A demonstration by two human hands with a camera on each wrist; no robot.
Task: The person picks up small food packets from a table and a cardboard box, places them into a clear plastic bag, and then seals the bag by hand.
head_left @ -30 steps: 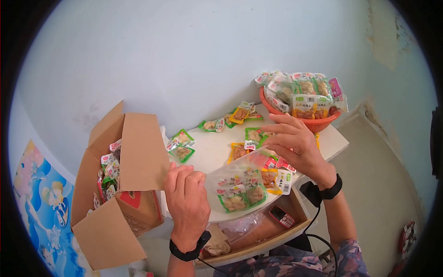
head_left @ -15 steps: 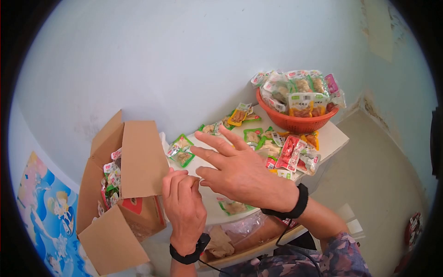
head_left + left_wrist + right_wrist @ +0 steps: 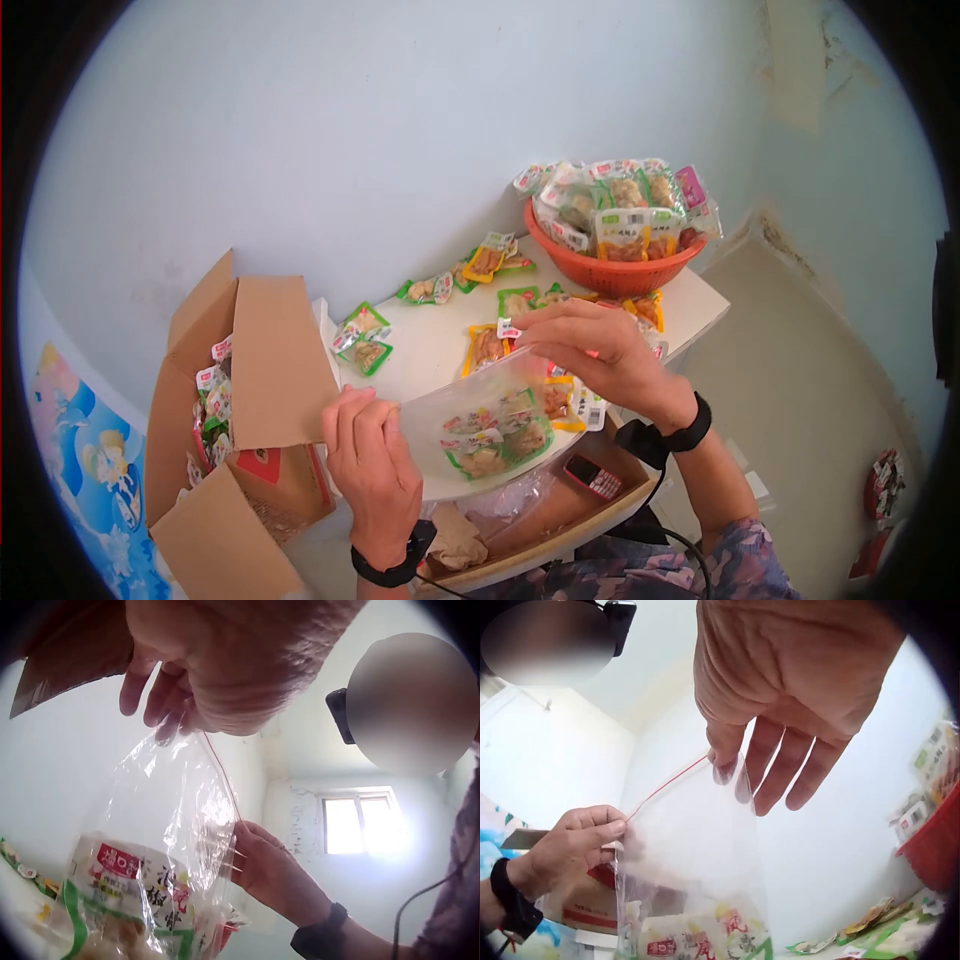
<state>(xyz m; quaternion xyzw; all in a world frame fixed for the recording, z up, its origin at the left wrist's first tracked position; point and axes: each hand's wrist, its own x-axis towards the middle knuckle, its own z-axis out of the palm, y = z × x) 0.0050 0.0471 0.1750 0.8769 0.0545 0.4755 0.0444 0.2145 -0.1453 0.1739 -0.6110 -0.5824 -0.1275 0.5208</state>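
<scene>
A clear zip bag (image 3: 480, 388) with a red line along its top edge hangs between my two hands. Several green-edged snack packets (image 3: 500, 447) lie inside it. My left hand (image 3: 374, 470) pinches the bag's left top corner with curled fingers. At the opposite corner, my right hand (image 3: 612, 362) pinches the edge between thumb and forefinger, its other fingers fairly straight. In the right wrist view the red zip line (image 3: 667, 782) runs taut from hand to hand. The left wrist view shows a white, green-edged packet (image 3: 131, 892) through the plastic.
An open cardboard box (image 3: 285, 360) of packets stands at the left. At the back right sits an orange basket (image 3: 620, 275) heaped with filled bags. Loose packets (image 3: 363, 338) lie on the white table (image 3: 420, 345). Below, an open drawer (image 3: 540, 548) holds a phone (image 3: 592, 477).
My right hand moved left across the bag to beside my left hand, then back to the right top corner. My left hand kept its grip on the left corner.
</scene>
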